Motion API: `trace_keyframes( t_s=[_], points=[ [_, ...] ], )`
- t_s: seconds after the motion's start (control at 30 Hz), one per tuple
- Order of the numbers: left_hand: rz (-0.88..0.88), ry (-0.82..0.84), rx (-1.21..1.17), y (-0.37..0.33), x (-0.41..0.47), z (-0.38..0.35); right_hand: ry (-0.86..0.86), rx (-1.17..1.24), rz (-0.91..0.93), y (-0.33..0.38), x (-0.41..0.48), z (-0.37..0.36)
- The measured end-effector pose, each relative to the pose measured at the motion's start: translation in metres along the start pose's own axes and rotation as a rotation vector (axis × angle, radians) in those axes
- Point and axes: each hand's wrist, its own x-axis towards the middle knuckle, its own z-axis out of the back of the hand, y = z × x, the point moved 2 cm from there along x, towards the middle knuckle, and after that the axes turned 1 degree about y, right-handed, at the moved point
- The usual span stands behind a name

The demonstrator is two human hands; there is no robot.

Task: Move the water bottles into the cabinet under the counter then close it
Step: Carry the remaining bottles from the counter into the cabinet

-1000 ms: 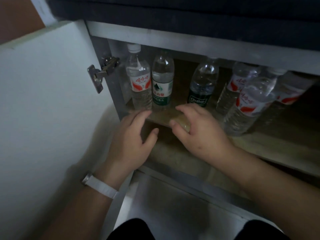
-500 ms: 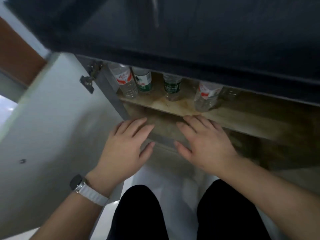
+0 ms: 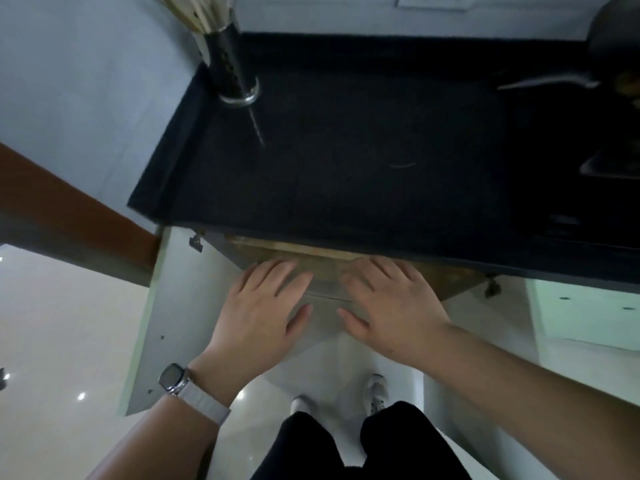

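I look straight down over the dark counter (image 3: 346, 150) at the open cabinet below it. The water bottles are hidden under the counter edge; only the front of the wooden shelf (image 3: 294, 249) shows. My left hand (image 3: 263, 313) and my right hand (image 3: 391, 303) hover flat, palms down and fingers apart, in front of the cabinet opening, holding nothing. The left cabinet door (image 3: 173, 317) stands swung out to the left. The right door (image 3: 581, 313) is swung out at the right.
A metal chopstick holder (image 3: 228, 60) stands at the counter's back left. A pan handle (image 3: 547, 83) and a stove edge (image 3: 609, 168) sit at the right. Below are my legs, my shoes (image 3: 375, 393) and a glossy white floor (image 3: 52, 323).
My view has risen from inside the cabinet to above the counter, so the bottles dropped out of sight. Both hands have drawn back from the shelf and spread flat.
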Motion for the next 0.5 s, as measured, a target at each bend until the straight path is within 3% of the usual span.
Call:
trace_keyframes(
  t_s=[0.5],
  points=[
    [-0.265,-0.086,-0.108,-0.059,0.045,0.101,-0.235,-0.078,-0.331,-0.006,-0.089,0.116]
  ],
)
